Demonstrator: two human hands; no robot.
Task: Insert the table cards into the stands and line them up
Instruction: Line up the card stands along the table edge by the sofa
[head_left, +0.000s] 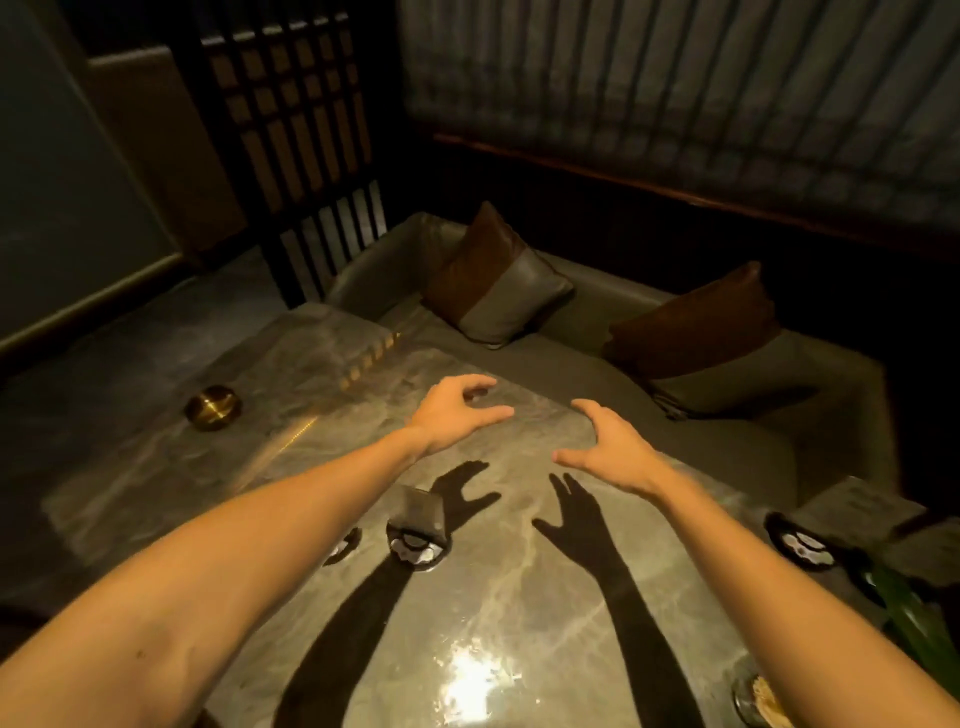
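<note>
Dim lounge, marble table (519, 597). Left hand (452, 410) & right hand (608, 447) hover spread, empty, prob. reaching. Stand w/ card (418, 525) upright nr left arm; another stand (800, 545) far right.

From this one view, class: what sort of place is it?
Probably a lounge or restaurant booth: a marble table, a cushioned bench with pillows, and a brass ashtray.

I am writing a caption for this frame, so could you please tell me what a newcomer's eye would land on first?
Two bare hands, the left hand and the right hand, hover open and empty over the marble table, throwing sharp shadows. A card stand sits below the left hand, and a brass dish gleams at far left.
</note>
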